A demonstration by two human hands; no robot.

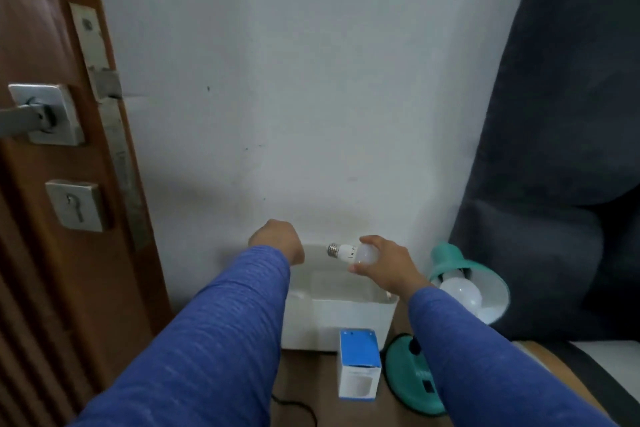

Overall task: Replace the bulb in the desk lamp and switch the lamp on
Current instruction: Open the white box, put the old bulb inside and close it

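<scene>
My right hand holds a white bulb by its globe, with the metal screw base pointing left, above a white open box. Its fingers curled, my left hand hovers over the box's left rim; whether it holds anything is hidden. A teal desk lamp stands at the right, its shade tilted toward me with another white bulb seated inside. The lamp's round teal base rests on the wooden table, partly behind my right sleeve.
A blue and white bulb carton stands in front of the white box. A black cord lies on the table. A brown door with metal handle is at left, a dark grey cushion at right, a white wall behind.
</scene>
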